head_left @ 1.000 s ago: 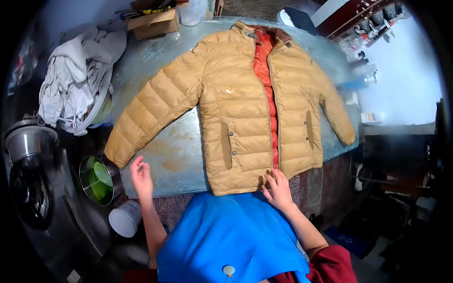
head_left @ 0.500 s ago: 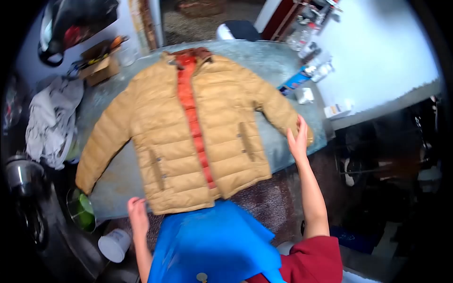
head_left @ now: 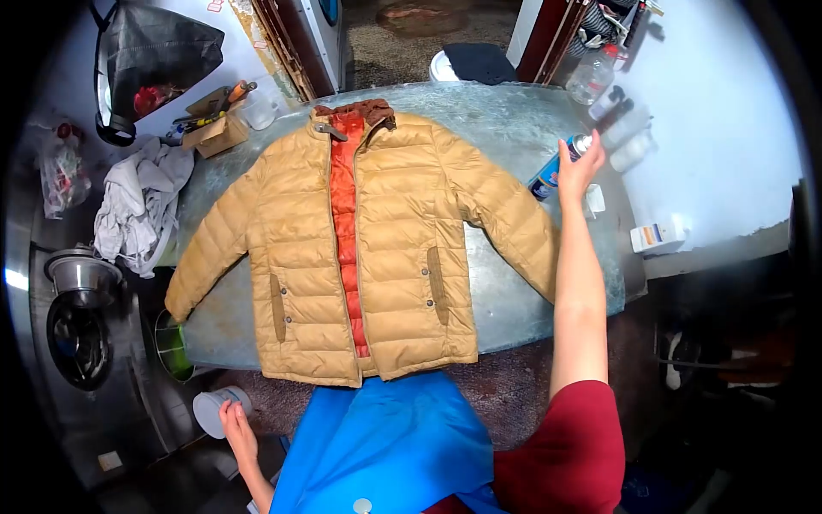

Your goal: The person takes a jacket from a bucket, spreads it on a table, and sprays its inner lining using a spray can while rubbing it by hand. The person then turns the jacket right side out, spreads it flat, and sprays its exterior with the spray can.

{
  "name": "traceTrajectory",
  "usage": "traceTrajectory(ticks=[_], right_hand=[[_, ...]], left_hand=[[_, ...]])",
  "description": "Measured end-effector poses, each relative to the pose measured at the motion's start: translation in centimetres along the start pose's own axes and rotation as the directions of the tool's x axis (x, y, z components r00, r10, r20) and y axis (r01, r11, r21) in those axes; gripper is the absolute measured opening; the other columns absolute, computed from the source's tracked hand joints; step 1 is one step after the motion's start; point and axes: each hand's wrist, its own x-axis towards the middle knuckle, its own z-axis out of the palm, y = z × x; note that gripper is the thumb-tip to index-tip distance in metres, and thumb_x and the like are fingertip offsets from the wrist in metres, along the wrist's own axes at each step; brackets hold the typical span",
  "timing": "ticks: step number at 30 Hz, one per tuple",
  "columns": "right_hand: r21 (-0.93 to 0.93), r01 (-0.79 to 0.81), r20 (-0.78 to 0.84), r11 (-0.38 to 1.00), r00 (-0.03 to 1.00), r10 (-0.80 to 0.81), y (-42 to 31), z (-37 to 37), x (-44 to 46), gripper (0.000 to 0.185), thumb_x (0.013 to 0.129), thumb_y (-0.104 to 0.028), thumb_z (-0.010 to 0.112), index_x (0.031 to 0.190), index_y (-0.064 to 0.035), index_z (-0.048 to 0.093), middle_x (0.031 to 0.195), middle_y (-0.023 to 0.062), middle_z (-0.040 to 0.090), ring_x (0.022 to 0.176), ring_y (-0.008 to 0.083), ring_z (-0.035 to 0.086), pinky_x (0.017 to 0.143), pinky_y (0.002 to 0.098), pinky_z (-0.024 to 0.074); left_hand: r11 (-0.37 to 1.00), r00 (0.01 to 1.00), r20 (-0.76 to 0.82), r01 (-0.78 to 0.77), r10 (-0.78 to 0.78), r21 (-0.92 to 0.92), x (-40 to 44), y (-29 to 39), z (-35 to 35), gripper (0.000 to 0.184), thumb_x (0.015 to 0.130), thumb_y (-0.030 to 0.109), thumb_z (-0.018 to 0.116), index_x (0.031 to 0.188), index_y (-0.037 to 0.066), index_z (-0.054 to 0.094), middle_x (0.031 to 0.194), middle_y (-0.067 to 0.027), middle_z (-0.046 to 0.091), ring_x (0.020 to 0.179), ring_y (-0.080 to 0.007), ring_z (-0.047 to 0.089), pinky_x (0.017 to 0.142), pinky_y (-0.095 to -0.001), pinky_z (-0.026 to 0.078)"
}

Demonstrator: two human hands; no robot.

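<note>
A tan quilted jacket (head_left: pixel 398 231) with a red lining lies spread on the metal-topped table (head_left: pixel 505 321), its front partly unzipped. Beyond its right-hand sleeve, my right hand (head_left: pixel 580 170) has its fingers around the upper part of a blue spray can (head_left: pixel 545 178), which is tilted. My left hand (head_left: pixel 239 431) is low on the left, in front of a white bucket (head_left: pixel 214 411), its fingers slightly bent and apart with nothing in them.
Grey cloth (head_left: pixel 141 206) hangs at the table's left, near a cardboard box (head_left: pixel 216 134) of tools. Clear bottles (head_left: pixel 592 77) and a small white box (head_left: pixel 658 237) are along the right wall. A black bag (head_left: pixel 158 60) hangs at upper left.
My right hand has moved from the jacket's hem, past the sleeve, up to the blue can and taken hold of it. My left hand has dropped away from the table. The view has shifted.
</note>
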Motion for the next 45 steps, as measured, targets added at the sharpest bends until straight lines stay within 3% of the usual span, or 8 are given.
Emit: traceTrajectory(ticks=[12, 19, 23, 31, 35, 38, 40, 45], right_hand=[[0.003, 0.237, -0.134, 0.971, 0.963, -0.235, -2.7, -2.4, 3.0, 0.078, 0.073, -0.016, 0.076, 0.139, -0.0086, 0.036, 0.132, 0.0169, 0.046, 0.117, 0.0347, 0.045, 0.101, 0.0427, 0.0366], [0.364, 0.086, 0.328, 0.928, 0.920, -0.214, -11.8, -9.3, 0.1, 0.071, 0.071, -0.006, 0.073, 0.134, -0.0099, 0.040, 0.123, 0.0078, 0.049, 0.091, 0.0139, 0.055, 0.081, 0.0295, 0.0486], [0.313, 0.158, 0.547, 0.936, 0.776, -0.314, -13.4, -7.4, -6.3, 0.069, 0.065, -0.011, 0.071, 0.130, -0.0122, 0.048, 0.119, 0.0146, 0.055, 0.111, 0.0290, 0.055, 0.095, 0.0369, 0.0438], [0.386, -0.789, 0.922, 0.477, 0.341, -0.182, -18.0, -9.9, -11.6, 0.088, 0.062, -0.020, 0.080, 0.137, -0.0131, 0.033, 0.111, 0.0136, 0.056, 0.095, 0.0266, 0.063, 0.083, 0.0395, 0.0516], [0.404, -0.829, 0.911, 0.387, 0.327, -0.251, -19.8, -10.2, -12.1, 0.091, 0.063, -0.018, 0.081, 0.139, -0.0143, 0.030, 0.109, 0.0141, 0.058, 0.088, 0.0247, 0.065, 0.080, 0.0391, 0.0534], [0.391, -0.688, 0.910, 0.612, 0.388, -0.145, -20.5, -9.3, -12.4, 0.088, 0.065, -0.016, 0.081, 0.139, -0.0133, 0.033, 0.114, 0.0144, 0.056, 0.099, 0.0259, 0.061, 0.086, 0.0381, 0.0498], [0.326, -0.030, 0.697, 0.945, 0.683, -0.219, -20.4, -8.0, -13.2, 0.083, 0.068, -0.017, 0.080, 0.138, -0.0118, 0.036, 0.118, 0.0156, 0.054, 0.108, 0.0290, 0.054, 0.093, 0.0379, 0.0446], [0.156, 0.070, 0.289, 0.985, 0.951, -0.114, -21.4, -7.4, -16.8, 0.074, 0.074, -0.008, 0.077, 0.136, -0.0052, 0.036, 0.129, 0.0193, 0.039, 0.121, 0.0338, 0.040, 0.101, 0.0408, 0.0348]], left_hand=[[0.999, 0.996, 0.086, -0.034, 0.032, 0.022, 0.0, 3.0, 0.3, 0.030, 0.099, 0.020, 0.044, 0.106, -0.004, 0.060, 0.121, -0.0221, 0.051, 0.111, -0.0350, 0.052, 0.096, -0.0373, 0.040], [0.999, 0.984, 0.172, -0.052, 0.054, -0.013, -0.3, 1.8, 2.2, 0.027, 0.097, 0.019, 0.049, 0.104, -0.005, 0.060, 0.121, -0.0226, 0.051, 0.110, -0.0361, 0.052, 0.097, -0.0383, 0.040], [0.993, 0.985, 0.147, -0.073, 0.087, -0.096, -0.2, 1.0, 3.3, 0.023, 0.095, 0.018, 0.051, 0.103, -0.002, 0.060, 0.119, -0.0211, 0.053, 0.110, -0.0350, 0.053, 0.095, -0.0376, 0.041], [0.992, 0.989, 0.149, 0.038, -0.019, -0.122, -2.6, -6.2, 5.1, 0.022, 0.090, 0.012, 0.057, 0.105, -0.003, 0.061, 0.120, -0.0219, 0.052, 0.112, -0.0370, 0.051, 0.098, -0.0393, 0.040], [0.991, 0.983, 0.179, 0.070, -0.049, -0.115, -3.5, -8.2, 5.8, 0.021, 0.088, 0.010, 0.059, 0.104, -0.003, 0.061, 0.120, -0.0215, 0.052, 0.112, -0.0373, 0.051, 0.098, -0.0390, 0.040], [0.984, 0.979, 0.199, 0.083, -0.051, -0.157, -3.8, -8.5, 5.9, 0.021, 0.087, 0.010, 0.060, 0.103, -0.003, 0.061, 0.120, -0.0211, 0.052, 0.112, -0.0373, 0.051, 0.098, -0.0388, 0.040], [0.982, 0.981, 0.186, 0.089, -0.058, -0.164, -4.0, -8.7, 6.2, 0.021, 0.086, 0.009, 0.060, 0.103, -0.003, 0.061, 0.119, -0.0205, 0.053, 0.111, -0.0371, 0.052, 0.097, -0.0387, 0.041], [0.974, 0.971, 0.212, 0.146, -0.108, -0.171, -4.4, -8.9, 6.4, 0.020, 0.085, 0.008, 0.060, 0.102, -0.002, 0.062, 0.114, -0.0185, 0.056, 0.108, -0.0354, 0.054, 0.095, -0.0379, 0.042]])
